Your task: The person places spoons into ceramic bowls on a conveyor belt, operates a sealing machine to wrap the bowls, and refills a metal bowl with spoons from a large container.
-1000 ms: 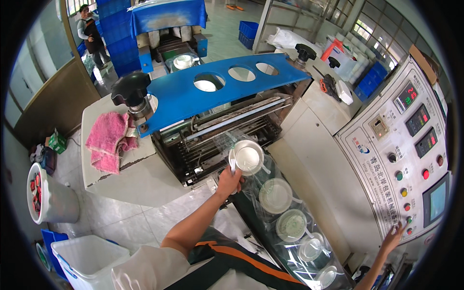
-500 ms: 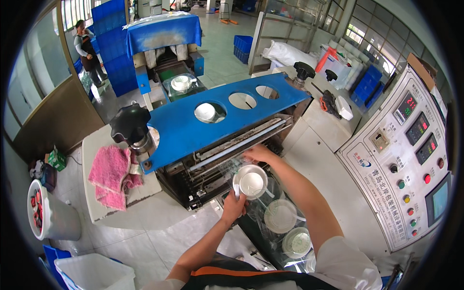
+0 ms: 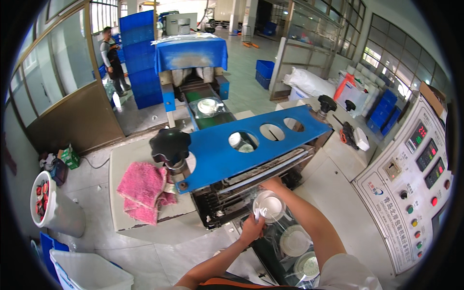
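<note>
Blue, with 3 round holes, a plate (image 3: 217,154) is mounted across the pale machine (image 3: 169,232). Nearer, 3 film-wrapped bowls (image 3: 296,240) are lined up. Beside the machine opening, the foremost bowl (image 3: 274,205) is flanked by the right hand (image 3: 272,184), whose partly hidden grip cannot be told; at its rim, a small white piece (image 3: 260,211) is pinched by the left hand (image 3: 252,229).

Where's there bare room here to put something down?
The pale machine top looks bare behind the pink cloth, left of the black knob. Bare floor tiles show between the white bin and left forearm. It's crowded along the conveyor: wrapped bowls in a row, left hand and right hand beside the farthest.
</note>
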Available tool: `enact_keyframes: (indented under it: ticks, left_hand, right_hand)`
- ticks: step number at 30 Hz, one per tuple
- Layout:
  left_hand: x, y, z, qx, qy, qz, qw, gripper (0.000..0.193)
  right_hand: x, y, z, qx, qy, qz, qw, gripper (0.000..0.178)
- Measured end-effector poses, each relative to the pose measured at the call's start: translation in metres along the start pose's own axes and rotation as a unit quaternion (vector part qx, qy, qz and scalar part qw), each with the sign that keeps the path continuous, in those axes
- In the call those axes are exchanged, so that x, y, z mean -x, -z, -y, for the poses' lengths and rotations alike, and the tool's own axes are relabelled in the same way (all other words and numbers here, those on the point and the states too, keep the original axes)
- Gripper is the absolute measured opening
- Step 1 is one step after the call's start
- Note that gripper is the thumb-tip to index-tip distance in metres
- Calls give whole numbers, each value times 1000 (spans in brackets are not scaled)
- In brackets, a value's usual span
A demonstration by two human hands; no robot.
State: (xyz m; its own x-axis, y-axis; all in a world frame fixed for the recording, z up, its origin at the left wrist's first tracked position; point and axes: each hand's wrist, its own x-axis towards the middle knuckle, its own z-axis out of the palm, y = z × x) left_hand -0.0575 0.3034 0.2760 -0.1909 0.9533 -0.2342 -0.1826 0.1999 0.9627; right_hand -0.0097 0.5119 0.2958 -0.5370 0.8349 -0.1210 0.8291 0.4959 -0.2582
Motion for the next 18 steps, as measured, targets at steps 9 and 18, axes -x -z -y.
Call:
enact_keyframes:
  ticks: [9, 18]
  left_hand:
    - [-19, -11, 8, 41, 30, 28, 998, 29]
    - [-68, -20, 17, -53, 37, -21, 998, 36]
  right_hand:
    - [-13, -20, -42, -346, -93, 10, 934, 25]
    - [187, 89, -139, -322, -32, -326, 888, 36]
